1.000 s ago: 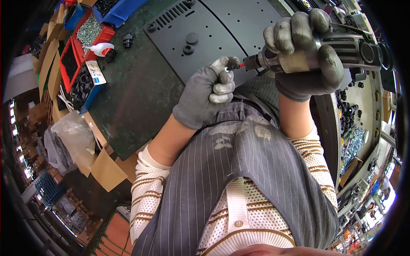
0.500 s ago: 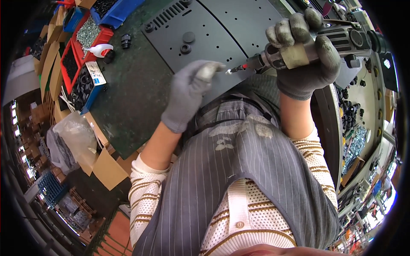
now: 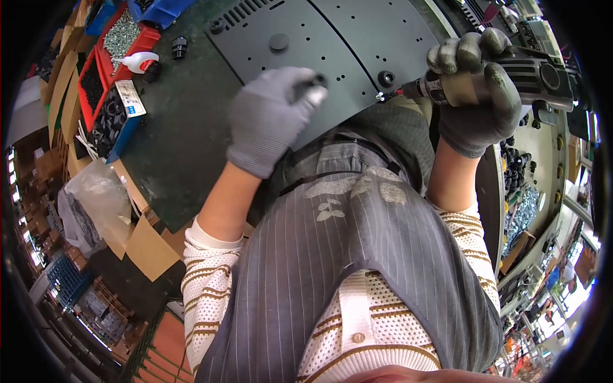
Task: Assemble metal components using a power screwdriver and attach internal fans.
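Since half a second ago the left hand [image 3: 271, 118] has been drawn away from the driver tip, leftward over the black metal panel [image 3: 357, 45] on the counter [image 3: 185, 134]. Its grip is pinched on a small dark part [image 3: 314, 82], fingers nearly closed. The right hand [image 3: 476, 96] is wrapped fully around the power screwdriver [image 3: 511, 73], tip touching the panel edge.

Even, bright overhead light falls on the scene, with soft shadows. The left hand [image 3: 271, 118] is motion-blurred, while the right hand [image 3: 476, 96] stays sharp. Fisheye bending darkens the rim, and glare flares near four o'clock.
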{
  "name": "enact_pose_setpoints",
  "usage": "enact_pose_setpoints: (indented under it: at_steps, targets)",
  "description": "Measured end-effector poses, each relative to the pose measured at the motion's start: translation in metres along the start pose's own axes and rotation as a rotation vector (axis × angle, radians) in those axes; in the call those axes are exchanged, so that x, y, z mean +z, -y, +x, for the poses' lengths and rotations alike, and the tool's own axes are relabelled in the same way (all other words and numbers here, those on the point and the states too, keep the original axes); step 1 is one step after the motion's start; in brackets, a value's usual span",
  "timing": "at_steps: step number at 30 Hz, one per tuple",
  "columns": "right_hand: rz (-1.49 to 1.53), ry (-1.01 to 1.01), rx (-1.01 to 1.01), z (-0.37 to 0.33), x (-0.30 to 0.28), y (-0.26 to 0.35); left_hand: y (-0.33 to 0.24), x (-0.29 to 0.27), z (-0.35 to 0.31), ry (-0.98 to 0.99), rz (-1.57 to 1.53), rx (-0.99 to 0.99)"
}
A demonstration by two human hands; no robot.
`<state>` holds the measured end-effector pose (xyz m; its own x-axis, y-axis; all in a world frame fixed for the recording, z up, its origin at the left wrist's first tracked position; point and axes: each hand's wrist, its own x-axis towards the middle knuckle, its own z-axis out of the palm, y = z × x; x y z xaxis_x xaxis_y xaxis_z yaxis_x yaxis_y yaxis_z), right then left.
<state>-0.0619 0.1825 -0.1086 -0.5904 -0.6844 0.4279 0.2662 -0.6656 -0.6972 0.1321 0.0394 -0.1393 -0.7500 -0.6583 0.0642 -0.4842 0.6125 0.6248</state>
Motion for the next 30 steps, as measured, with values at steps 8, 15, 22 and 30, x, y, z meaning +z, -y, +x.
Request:
enact_pose_setpoints:
  at_steps: [8, 15, 22, 30]
  targets:
    - [-0.043, 0.05, 0.097, 0.002, 0.005, -0.015, -0.03, 0.031, 0.002, 0.161, 0.04, 0.132]
    - [-0.46, 0.146, 0.229, 0.007, 0.031, -0.028, -0.028, 0.036, 0.002, 0.071, 0.033, 0.191]
    - [-0.137, 0.243, 0.266, 0.007, 0.018, -0.033, -0.024, 0.026, 0.008, 0.151, -0.072, 0.092]
    - [-0.192, 0.076, 0.286, 0.012, 0.028, -0.035, 0.019, 0.005, 0.022, 0.33, -1.63, -0.557]
